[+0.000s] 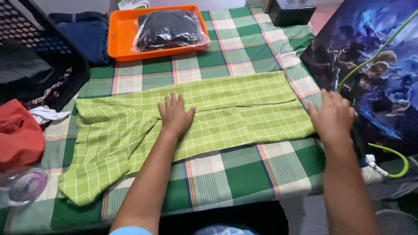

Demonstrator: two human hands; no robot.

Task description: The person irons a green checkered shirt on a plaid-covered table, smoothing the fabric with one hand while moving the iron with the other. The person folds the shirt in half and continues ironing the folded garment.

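Observation:
A light green checked shirt (244,109) lies spread and partly folded across a table covered with a green plaid cloth (244,43). My left hand (175,114) presses flat on the middle of the shirt, fingers apart. At the shirt's right end, near the table's right edge, rests my right hand (333,116), fingers curled down over the fabric edge. A sleeve (93,174) hangs toward the front left corner.
An orange tray (117,39) holding a dark garment in a clear bag (170,28) sits at the back. At the left are a black basket (39,52), dark blue cloth (87,35), red cloth (19,135) and a clear lid (24,187). A dark poster (383,65) and green cable (392,152) stand at the right.

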